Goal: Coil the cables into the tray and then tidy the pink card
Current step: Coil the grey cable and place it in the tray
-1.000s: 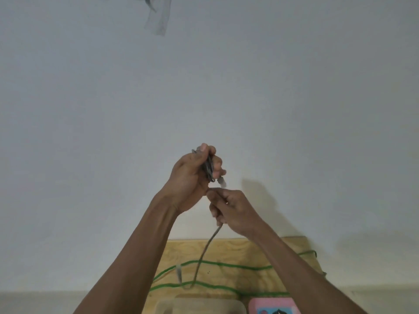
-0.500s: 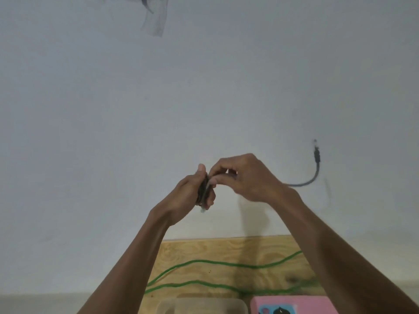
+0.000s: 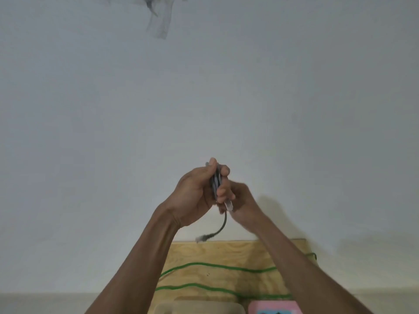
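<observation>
- The left hand (image 3: 195, 191) is raised in front of the wall, thumb and fingers curled round a tight bundle of the grey cable (image 3: 215, 181). Holding the loops pinched flat this way probably keeps the coil from springing open.
- The bundle's long axis runs nearly upright, tipped slightly, with its top showing beside the thumb tip and its lower end hidden among the fingers.
- The right hand (image 3: 241, 200) sits just behind and to the right of the left, touching it. Its fingers are curled towards the bundle, but whether they actually pinch the cable cannot be told, as the left hand's fingers cover them.
- A short free tail of the grey cable hangs below the hands, curving down and to the left, and its pale connector (image 3: 200, 238) points left, blurred.
- Only that tail looks left to wind, so this coil seems close to done and not yet in the tray.
- Below, a wooden board (image 3: 226, 252) carries the green cable (image 3: 204, 265), lying uncoiled in long runs stretching left to right.
- At the bottom edge lie the rim of the tray (image 3: 199, 307) and, just to its right, the pink card (image 3: 274, 307).
</observation>
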Action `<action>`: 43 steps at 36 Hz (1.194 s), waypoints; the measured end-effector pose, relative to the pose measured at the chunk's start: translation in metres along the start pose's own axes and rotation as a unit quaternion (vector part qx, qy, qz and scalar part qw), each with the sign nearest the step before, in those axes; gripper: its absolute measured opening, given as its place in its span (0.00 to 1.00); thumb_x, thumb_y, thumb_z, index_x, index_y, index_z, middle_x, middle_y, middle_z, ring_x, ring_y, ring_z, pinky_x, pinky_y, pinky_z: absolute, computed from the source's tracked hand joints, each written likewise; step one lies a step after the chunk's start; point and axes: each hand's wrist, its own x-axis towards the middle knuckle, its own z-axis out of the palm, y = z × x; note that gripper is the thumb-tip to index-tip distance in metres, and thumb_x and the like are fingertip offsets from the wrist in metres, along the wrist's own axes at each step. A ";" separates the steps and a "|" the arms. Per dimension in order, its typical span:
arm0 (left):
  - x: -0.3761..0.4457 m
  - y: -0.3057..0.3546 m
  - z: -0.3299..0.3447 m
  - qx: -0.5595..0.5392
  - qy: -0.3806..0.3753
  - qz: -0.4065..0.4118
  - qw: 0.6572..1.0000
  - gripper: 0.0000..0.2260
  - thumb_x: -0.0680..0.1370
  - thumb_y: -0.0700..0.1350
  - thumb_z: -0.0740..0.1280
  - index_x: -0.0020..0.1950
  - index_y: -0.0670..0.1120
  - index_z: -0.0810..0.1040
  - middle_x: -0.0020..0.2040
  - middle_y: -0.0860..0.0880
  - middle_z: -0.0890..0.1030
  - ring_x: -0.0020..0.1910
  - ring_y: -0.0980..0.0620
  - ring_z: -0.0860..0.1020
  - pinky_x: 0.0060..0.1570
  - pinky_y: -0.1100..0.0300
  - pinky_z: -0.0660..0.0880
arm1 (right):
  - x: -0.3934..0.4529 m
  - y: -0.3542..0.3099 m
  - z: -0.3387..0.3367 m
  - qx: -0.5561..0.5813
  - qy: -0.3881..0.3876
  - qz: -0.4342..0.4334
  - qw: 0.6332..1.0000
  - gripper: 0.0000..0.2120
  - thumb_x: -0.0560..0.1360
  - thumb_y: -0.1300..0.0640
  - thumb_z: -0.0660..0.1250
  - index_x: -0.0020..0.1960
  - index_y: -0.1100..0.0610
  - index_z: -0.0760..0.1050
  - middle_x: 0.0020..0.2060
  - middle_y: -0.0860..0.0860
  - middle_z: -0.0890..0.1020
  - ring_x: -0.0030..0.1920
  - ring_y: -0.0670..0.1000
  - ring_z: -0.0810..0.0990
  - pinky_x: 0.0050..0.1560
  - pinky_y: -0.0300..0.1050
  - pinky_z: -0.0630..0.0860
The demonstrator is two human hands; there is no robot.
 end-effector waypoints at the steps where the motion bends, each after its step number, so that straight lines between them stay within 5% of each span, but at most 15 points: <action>1: 0.001 0.001 0.000 -0.009 0.001 0.007 1.000 0.17 0.84 0.53 0.55 0.49 0.42 0.74 0.31 0.47 0.72 0.31 0.48 0.70 0.48 0.52 0.77 | -0.007 0.005 0.007 0.010 0.012 0.029 0.999 0.22 0.80 0.69 0.61 0.33 0.51 0.79 0.25 0.48 0.78 0.25 0.47 0.73 0.29 0.41 0.70; 4: 0.007 0.004 -0.005 0.023 0.045 0.028 0.998 0.17 0.84 0.54 0.57 0.50 0.42 0.74 0.32 0.48 0.72 0.31 0.50 0.71 0.49 0.54 0.78 | -0.023 0.015 0.018 -0.033 0.013 0.075 0.997 0.12 0.81 0.51 0.64 0.42 0.54 0.78 0.28 0.48 0.75 0.26 0.48 0.66 0.30 0.45 0.65; 8: 0.012 0.000 -0.019 0.141 0.105 0.061 0.983 0.17 0.84 0.52 0.54 0.52 0.40 0.73 0.33 0.48 0.75 0.33 0.50 0.74 0.52 0.53 0.77 | -0.035 0.012 0.020 -0.080 -0.002 0.060 0.995 0.11 0.84 0.56 0.60 0.56 0.53 0.81 0.28 0.45 0.72 0.27 0.48 0.64 0.28 0.46 0.66; 11: 0.012 -0.004 -0.025 0.265 0.125 0.059 0.954 0.18 0.86 0.52 0.53 0.52 0.41 0.75 0.34 0.48 0.77 0.35 0.49 0.75 0.52 0.51 0.78 | -0.037 0.000 0.013 -0.220 -0.011 0.037 0.975 0.11 0.83 0.55 0.61 0.55 0.54 0.81 0.28 0.46 0.72 0.28 0.47 0.68 0.30 0.52 0.75; 13: 0.011 -0.006 -0.028 0.346 0.130 0.048 0.928 0.18 0.86 0.52 0.54 0.51 0.41 0.75 0.35 0.48 0.78 0.37 0.48 0.75 0.47 0.52 0.76 | -0.033 -0.015 0.004 -0.300 -0.019 0.020 0.954 0.11 0.81 0.53 0.62 0.51 0.56 0.81 0.27 0.47 0.71 0.27 0.47 0.67 0.31 0.48 0.72; 20: 0.014 -0.009 -0.021 0.469 0.124 0.023 0.874 0.20 0.85 0.52 0.56 0.46 0.42 0.79 0.35 0.49 0.80 0.35 0.62 0.77 0.42 0.70 0.72 | -0.018 -0.068 -0.010 -0.570 -0.122 -0.026 0.812 0.14 0.79 0.53 0.58 0.35 0.47 0.69 0.34 0.47 0.77 0.39 0.54 0.76 0.42 0.52 0.76; 23: 0.013 -0.004 -0.023 0.497 0.105 0.014 0.861 0.24 0.86 0.53 0.54 0.35 0.45 0.76 0.31 0.53 0.78 0.33 0.59 0.77 0.42 0.65 0.72 | -0.007 -0.084 -0.014 -0.595 -0.087 -0.074 0.795 0.09 0.79 0.50 0.59 0.44 0.43 0.78 0.44 0.43 0.82 0.45 0.51 0.78 0.44 0.47 0.73; 25: 0.009 -0.001 -0.023 0.480 0.078 -0.016 0.874 0.26 0.87 0.53 0.52 0.34 0.44 0.75 0.32 0.51 0.80 0.33 0.56 0.77 0.43 0.60 0.72 | 0.001 -0.091 -0.019 -0.600 -0.085 -0.102 0.789 0.07 0.79 0.48 0.62 0.46 0.45 0.78 0.41 0.41 0.78 0.42 0.47 0.75 0.43 0.45 0.69; 27: 0.005 0.003 -0.021 0.441 0.069 -0.057 0.893 0.25 0.87 0.53 0.49 0.39 0.42 0.75 0.32 0.47 0.80 0.32 0.53 0.76 0.42 0.57 0.72 | 0.009 -0.092 -0.023 -0.576 -0.103 -0.123 0.801 0.05 0.78 0.48 0.65 0.45 0.46 0.77 0.38 0.40 0.76 0.40 0.45 0.73 0.42 0.45 0.70; 31: -0.003 0.008 -0.018 0.273 0.032 -0.094 0.957 0.30 0.84 0.62 0.48 0.41 0.40 0.75 0.25 0.43 0.71 0.27 0.45 0.71 0.41 0.51 0.76 | 0.025 -0.078 -0.032 -0.382 -0.067 -0.134 0.912 0.10 0.73 0.50 0.75 0.43 0.53 0.76 0.40 0.45 0.79 0.41 0.48 0.77 0.42 0.43 0.75; 35: -0.008 0.010 -0.012 0.130 0.005 -0.105 0.986 0.32 0.80 0.67 0.49 0.36 0.42 0.72 0.21 0.47 0.62 0.20 0.50 0.60 0.34 0.54 0.73 | 0.022 -0.058 -0.022 -0.118 -0.117 -0.062 0.984 0.10 0.77 0.54 0.69 0.45 0.60 0.73 0.48 0.51 0.82 0.43 0.49 0.81 0.50 0.49 0.80; 38: -0.009 0.013 -0.007 0.147 0.023 -0.101 0.984 0.33 0.78 0.70 0.48 0.32 0.43 0.71 0.20 0.49 0.60 0.19 0.51 0.58 0.32 0.56 0.73 | 0.010 -0.044 -0.004 -0.008 -0.096 -0.043 0.994 0.11 0.79 0.52 0.62 0.45 0.60 0.68 0.34 0.53 0.82 0.35 0.51 0.82 0.42 0.48 0.81; 43: -0.004 0.010 0.004 0.185 0.155 -0.056 0.969 0.34 0.82 0.66 0.51 0.31 0.39 0.70 0.19 0.47 0.62 0.18 0.49 0.60 0.35 0.51 0.71 | 0.006 -0.031 0.014 -0.105 0.015 -0.126 0.986 0.12 0.82 0.48 0.59 0.47 0.56 0.64 0.31 0.52 0.79 0.29 0.61 0.82 0.32 0.56 0.81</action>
